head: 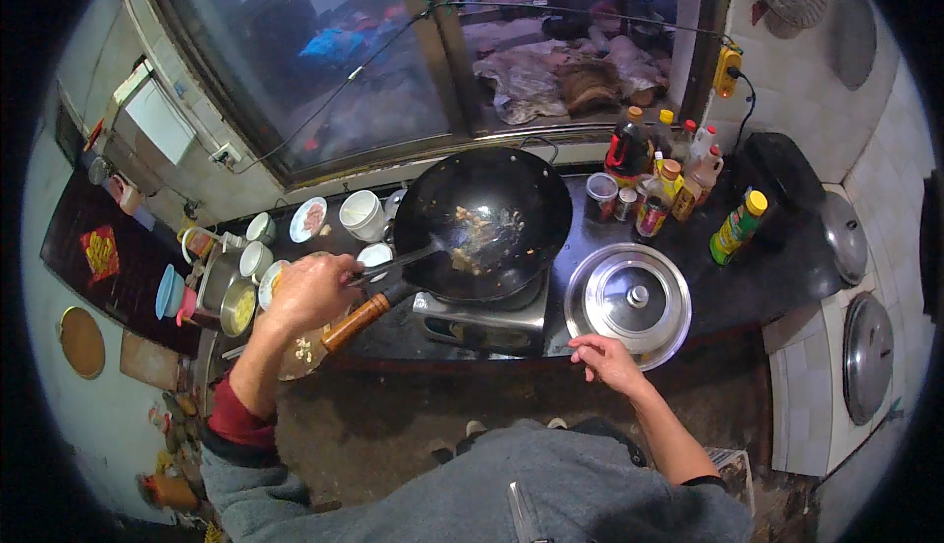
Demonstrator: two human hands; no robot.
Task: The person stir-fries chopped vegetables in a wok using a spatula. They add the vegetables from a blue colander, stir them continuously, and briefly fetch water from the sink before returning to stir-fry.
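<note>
My left hand [313,288] grips the handle of a metal wok spatula [404,257], whose head reaches into a black wok [509,174]. Bits of light-brown food [472,237] lie on the wok's oily bottom. The wok rests on a steel-fronted cooker [479,325], and its wooden handle [358,322] points towards me, just below my left hand. My right hand [608,364] holds nothing, its fingers loosely bent, close to the near rim of a round metal vessel topped by a glass-centred lid [627,277].
Seasoning bottles [653,207] crowd the back right; a green yellow-capped bottle [740,227] stands apart. Left lie a plate of raw meat [308,220], a white tub [361,216], bowls [256,259] and a steel basin with pale pieces [242,308]. A cable [346,82] crosses before the window.
</note>
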